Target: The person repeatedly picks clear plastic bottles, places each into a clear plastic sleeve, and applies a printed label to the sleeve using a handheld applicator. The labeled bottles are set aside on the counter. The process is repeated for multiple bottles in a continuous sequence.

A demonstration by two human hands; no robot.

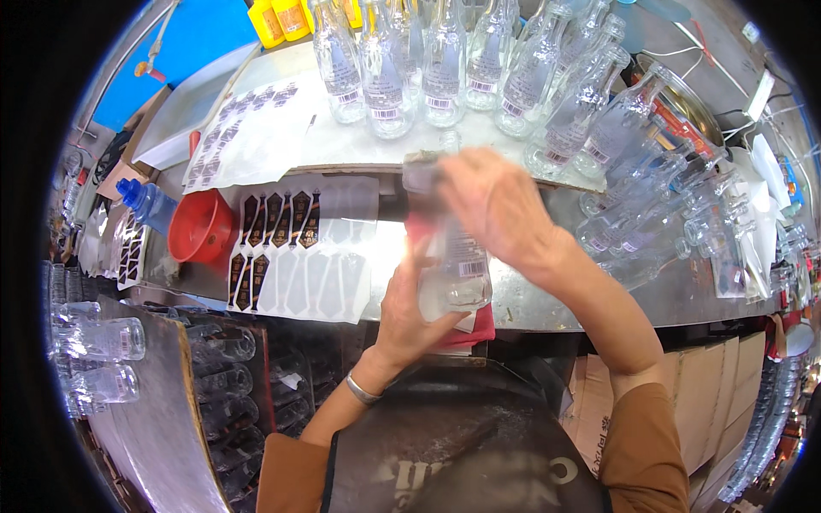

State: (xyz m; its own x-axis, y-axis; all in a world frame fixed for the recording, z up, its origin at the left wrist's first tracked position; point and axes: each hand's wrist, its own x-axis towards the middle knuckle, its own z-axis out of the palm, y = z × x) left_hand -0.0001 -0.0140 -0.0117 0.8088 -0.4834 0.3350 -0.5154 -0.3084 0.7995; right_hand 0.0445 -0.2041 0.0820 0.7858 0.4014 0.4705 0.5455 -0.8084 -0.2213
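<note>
A clear glass bottle [467, 289] with a barcode and fine print on its side is tilted in front of me over the metal table. My left hand [404, 306], with a metal bangle at the wrist, is closed around its lower part. Above it my right hand [496, 203] is smeared by motion, its fingers closed on a grey block-like piece [421, 175] beside the bottle's upper part. What that piece is I cannot make out. Under the bottle lies a red cloth [472, 338]. Left of my hands rests a sheet of black-and-gold labels [342, 286], several places on it bare.
Several printed clear bottles [440, 85] stand on the raised white shelf, with others lying at the right. A red plastic bowl [202, 227] and a blue spray bottle [154, 205] sit at the left. Another label sheet [248, 128] lies behind. Cardboard boxes [701, 393] stand below right.
</note>
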